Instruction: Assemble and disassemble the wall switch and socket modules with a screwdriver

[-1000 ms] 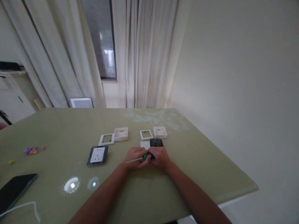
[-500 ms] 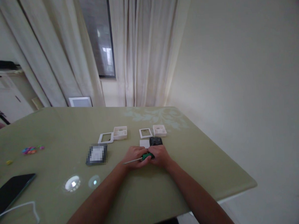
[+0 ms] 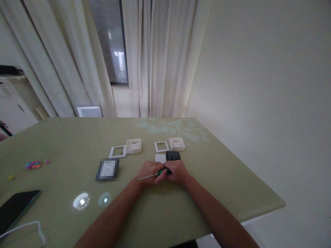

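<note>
My right hand (image 3: 178, 172) is closed around a screwdriver with a green handle (image 3: 162, 171). Its thin metal shaft (image 3: 148, 176) points left, passing across my left hand (image 3: 149, 172). The left hand has its fingers bent and presses up against the right one; what lies in its fingers is hidden. Just beyond the fingertips are a white square plate (image 3: 160, 158) and a black square part (image 3: 173, 156) with a moulded inside, side by side. I cannot tell whether either hand touches them.
Behind lie two white frames (image 3: 161, 147) (image 3: 117, 152) and two shallow white boxes (image 3: 177, 144) (image 3: 133, 146). A dark square item with a blurred face (image 3: 107, 169) lies left. Farther left are small coloured pieces (image 3: 33, 164), a dark tablet-like device (image 3: 18, 207) and a white cable (image 3: 40, 233).
The view has shifted very slightly. Both hands and the screwdriver keep nearly the same place and pose.
</note>
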`<action>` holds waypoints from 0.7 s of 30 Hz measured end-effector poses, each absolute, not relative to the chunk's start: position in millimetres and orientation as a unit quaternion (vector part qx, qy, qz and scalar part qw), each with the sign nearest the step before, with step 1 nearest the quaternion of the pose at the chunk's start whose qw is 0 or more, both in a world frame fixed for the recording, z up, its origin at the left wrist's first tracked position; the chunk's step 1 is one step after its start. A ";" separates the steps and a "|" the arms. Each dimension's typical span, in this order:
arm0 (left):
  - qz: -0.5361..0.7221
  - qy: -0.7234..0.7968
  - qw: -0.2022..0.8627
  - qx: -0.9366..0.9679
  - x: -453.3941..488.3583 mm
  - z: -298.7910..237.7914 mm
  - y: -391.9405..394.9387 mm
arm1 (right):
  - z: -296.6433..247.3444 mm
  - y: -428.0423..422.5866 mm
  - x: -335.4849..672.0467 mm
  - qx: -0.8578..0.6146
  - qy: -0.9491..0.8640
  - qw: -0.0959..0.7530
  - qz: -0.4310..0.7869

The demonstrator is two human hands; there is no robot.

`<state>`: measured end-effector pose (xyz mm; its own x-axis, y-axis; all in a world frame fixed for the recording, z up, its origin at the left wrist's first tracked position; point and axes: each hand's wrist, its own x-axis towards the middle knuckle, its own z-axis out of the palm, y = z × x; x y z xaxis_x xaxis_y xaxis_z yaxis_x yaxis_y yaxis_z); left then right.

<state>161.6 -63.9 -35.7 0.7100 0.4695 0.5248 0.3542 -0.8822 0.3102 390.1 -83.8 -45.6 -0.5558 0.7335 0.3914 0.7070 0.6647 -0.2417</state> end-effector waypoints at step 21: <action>0.300 0.256 0.121 0.911 157.9 -37.3 -62.4 | -46.5 -82.2 393.6 -0.421 -0.878 0.228 0.024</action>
<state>157.9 -62.4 -37.3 0.6886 0.5397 0.4843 0.3940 -0.8392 0.3750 393.6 -82.2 -46.5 -0.5422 0.7498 0.3793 0.7277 0.6447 -0.2341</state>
